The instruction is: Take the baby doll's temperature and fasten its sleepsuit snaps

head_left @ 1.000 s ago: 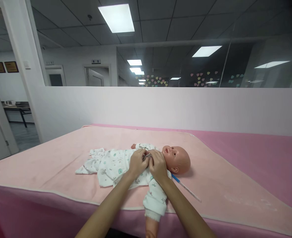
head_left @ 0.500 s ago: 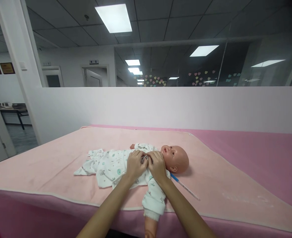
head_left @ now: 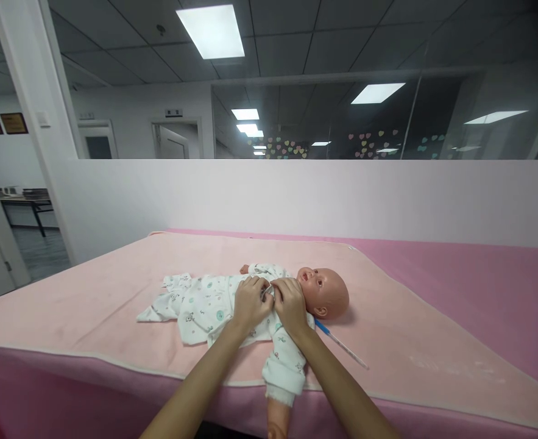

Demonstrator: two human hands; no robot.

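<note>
A baby doll (head_left: 327, 294) lies on its back with its head to the right, wearing a white printed baby outfit (head_left: 207, 310). At the doll's chest, my left hand (head_left: 251, 303) has its fingers bent together on the white cloth. My right hand (head_left: 289, 305) pinches the outfit close to the neck, its fingertips almost meeting those of the left. A thin whitish strip shows between the two hands, partly hidden by the fingers. One sleeved doll arm stretches toward me beneath my right wrist. Beside the doll's shoulder lies a blue-ended thermometer-like stick (head_left: 342, 344).
Peach-coloured padding (head_left: 113, 292) covers much of the pink surface (head_left: 479, 274), whose front edge runs close to me. A low white wall (head_left: 296, 195) stands behind it, with glass above. An open doorway is on the left, with a dark-legged table (head_left: 28, 204) beyond it.
Both hands stay at the doll's chest with almost no movement. The right fingertips look very slightly shifted on the cloth, and the whole view has moved a little.
</note>
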